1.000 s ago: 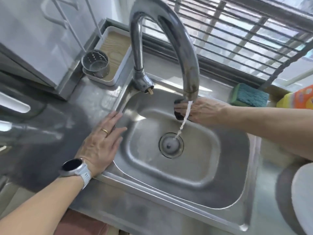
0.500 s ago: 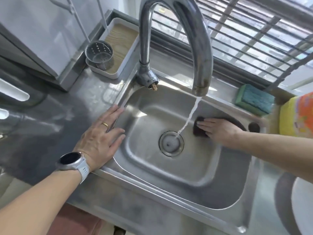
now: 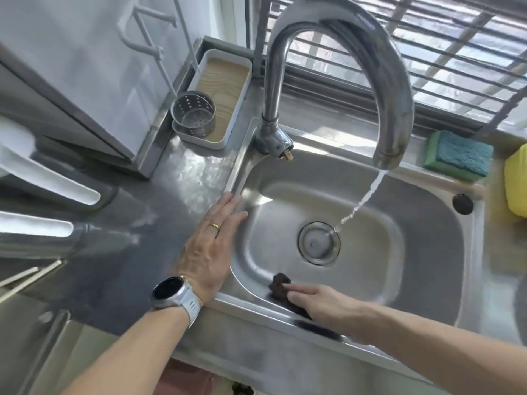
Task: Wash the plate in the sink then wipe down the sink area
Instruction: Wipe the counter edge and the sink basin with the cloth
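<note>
Bracing flat on the sink (image 3: 467, 280) rim with the left hand (image 3: 209, 252), fingers spread wide and holding nothing; pressing a dark scrubbing pad (image 3: 281, 286) against the near inner wall under the extended fingers of the right hand (image 3: 322, 302). Risking splashes over the counter from the tap (image 3: 390, 115) pouring toward the drain (image 3: 319, 243). Looking dull, wet and streaked across the steel basin; plate not clearly showing.

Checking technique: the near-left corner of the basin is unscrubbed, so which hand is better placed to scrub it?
Right. The right hand already presses the dark scrub pad against the sink's near wall beside that corner; the left hand lies flat on the rim, empty.
</note>
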The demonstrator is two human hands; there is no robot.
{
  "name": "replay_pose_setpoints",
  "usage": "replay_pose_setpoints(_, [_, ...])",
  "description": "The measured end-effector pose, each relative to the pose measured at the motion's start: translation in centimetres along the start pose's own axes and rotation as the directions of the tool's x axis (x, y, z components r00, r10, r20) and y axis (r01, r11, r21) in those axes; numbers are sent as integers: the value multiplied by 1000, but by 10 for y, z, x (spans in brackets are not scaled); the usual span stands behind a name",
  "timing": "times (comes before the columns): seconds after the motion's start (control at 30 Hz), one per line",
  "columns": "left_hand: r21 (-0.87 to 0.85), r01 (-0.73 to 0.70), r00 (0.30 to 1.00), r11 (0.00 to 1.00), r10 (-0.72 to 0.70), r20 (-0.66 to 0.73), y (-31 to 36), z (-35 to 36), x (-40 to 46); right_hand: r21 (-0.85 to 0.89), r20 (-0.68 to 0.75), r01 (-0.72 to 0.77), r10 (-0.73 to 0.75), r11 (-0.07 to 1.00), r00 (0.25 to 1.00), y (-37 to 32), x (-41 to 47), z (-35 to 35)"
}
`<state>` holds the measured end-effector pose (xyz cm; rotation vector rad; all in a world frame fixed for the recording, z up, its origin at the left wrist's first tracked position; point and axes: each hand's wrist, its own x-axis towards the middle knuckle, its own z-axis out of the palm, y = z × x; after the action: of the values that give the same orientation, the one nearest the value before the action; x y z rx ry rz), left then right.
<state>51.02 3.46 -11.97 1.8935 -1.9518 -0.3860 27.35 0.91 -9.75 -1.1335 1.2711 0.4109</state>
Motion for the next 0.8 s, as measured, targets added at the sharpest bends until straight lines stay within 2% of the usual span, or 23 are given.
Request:
replay_pose_setpoints(0.07, [-45,47,999,998,-47,2,3,-3,-1,291,-52,111,-100,950,994,-59,23,42])
replay_pose_setpoints(0.1, [-66,74,997,995,-74,-6,4,-4,-2,464,-75,136,-114,875,991,-82,37,56])
replay_pose_setpoints(0.17, [-97,95,995,991,-98,-31,4,-3,-2,791,-133,116,-15,601,991,-119,67,59])
replay_pose_setpoints(0.2, [-105,97,994,990,-102,-41,3,-2,-2,882,-151,117,39,457,988,-132,80,48])
replay_pose_setpoints(0.23, [-107,96,994,990,-102,-45,2,-2,-2,930,-163,122,92,347,982,-142,93,31])
replay_pose_setpoints(0.27, [-102,91,994,991,-96,-46,1,-1,-2,945,-207,164,128,284,970,-149,105,10])
replay_pose_setpoints(0.33, [-89,80,995,993,-84,-45,1,-1,-1,934,-297,257,138,248,945,-167,117,-34])
replay_pose_setpoints(0.4, [-84,72,997,994,-75,-37,0,0,-1,913,-337,276,176,299,925,-173,132,-47])
replay_pose_setpoints(0.43, [-80,69,997,994,-72,-33,0,0,0,881,-392,304,198,362,898,-172,136,-40])
replay_pose_setpoints(0.5, [-71,68,997,995,-70,-30,-1,0,0,702,-507,332,115,630,854,-156,147,-9])
replay_pose_setpoints(0.57, [-68,77,997,995,-78,-23,0,0,1,414,-506,298,-55,860,861,-127,150,24])
replay_pose_setpoints(0.6, [-66,77,997,995,-78,-18,0,0,1,227,-494,287,-145,931,857,-109,146,34])
replay_pose_setpoints(0.63, [-61,76,997,995,-77,-16,1,-1,1,32,-440,295,-252,955,862,-88,141,39])
replay_pose_setpoints(0.7, [-51,67,998,996,-68,-18,1,-1,1,-295,-155,328,-384,898,910,-45,124,43])
replay_pose_setpoints(0.73, [-43,63,998,997,-63,-14,0,0,1,-403,-11,343,-379,849,925,-24,116,40])
replay_pose_setpoints(0.8, [-33,63,998,997,-63,-2,0,0,1,-523,134,335,-313,784,940,12,100,19])
